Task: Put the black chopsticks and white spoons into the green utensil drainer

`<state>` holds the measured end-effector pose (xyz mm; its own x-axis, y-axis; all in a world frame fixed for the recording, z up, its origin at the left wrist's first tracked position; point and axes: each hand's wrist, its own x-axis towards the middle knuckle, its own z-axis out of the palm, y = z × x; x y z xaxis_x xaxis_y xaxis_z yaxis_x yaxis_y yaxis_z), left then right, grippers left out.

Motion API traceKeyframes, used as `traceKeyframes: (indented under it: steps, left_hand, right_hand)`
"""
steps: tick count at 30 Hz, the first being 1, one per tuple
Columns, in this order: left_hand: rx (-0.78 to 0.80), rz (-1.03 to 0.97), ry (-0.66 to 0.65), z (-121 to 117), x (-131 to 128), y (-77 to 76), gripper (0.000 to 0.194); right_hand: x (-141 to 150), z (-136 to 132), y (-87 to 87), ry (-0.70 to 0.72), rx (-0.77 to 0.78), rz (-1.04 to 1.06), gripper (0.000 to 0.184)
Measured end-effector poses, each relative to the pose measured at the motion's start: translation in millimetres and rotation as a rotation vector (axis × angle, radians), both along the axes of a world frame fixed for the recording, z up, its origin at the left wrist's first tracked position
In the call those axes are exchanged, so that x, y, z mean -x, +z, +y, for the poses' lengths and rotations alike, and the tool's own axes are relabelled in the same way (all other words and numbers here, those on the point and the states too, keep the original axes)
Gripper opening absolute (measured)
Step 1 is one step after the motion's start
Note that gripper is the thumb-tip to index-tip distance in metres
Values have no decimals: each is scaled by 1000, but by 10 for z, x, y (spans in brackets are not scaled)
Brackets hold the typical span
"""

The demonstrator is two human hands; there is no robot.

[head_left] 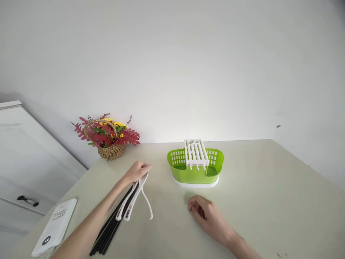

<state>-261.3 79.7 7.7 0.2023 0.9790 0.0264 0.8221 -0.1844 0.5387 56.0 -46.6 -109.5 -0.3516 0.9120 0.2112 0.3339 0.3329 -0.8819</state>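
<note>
My left hand (138, 172) is closed round the top ends of several white plastic spoons (134, 200), left of the basket. Their handles point toward me, and one thin handle with a hooked end splays off to the right. Several black chopsticks (107, 236) lie beneath and beside these handles; whether my fingers also touch them is hidden. My right hand (207, 216) rests near the table's middle with curled fingers and nothing visible in it. Just beyond it stands a green plastic basket (185, 175) on a white base, with a white slotted rack (196, 153) across its top.
A wicker basket of red and yellow artificial flowers (111, 151) stands at the back left. On the near left lies a white packet (58, 223) with dark print. A white cabinet (32, 165) is beyond the table's left edge, and a wall (205, 72) runs along the back.
</note>
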Motion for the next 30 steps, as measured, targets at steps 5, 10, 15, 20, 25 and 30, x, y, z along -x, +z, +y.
traceKeyframes:
  steps: [5, 10, 15, 20, 25, 30]
  left_hand:
    - [30, 46, -41, -20, 28, -143, 43]
    - [60, 75, -101, -54, 2, -233, 42]
    - [53, 69, -157, -90, -42, -316, 43]
    - [48, 60, -221, -109, -46, -425, 42]
    - [24, 57, -248, -145, -46, -554, 42]
    - [-9, 61, -259, -172, -62, -602, 43]
  right_hand:
    - [3, 2, -3, -9, -4, 2, 16]
    - [-3, 4, -10, 7, 15, -11, 18]
    - [-12, 4, -26, 11, 21, -9, 18]
    - [-10, -5, -14, -8, -5, -5, 17]
    - [-13, -8, 6, 4, 18, -8, 17]
    - [-17, -5, 7, 11, 35, -30, 18]
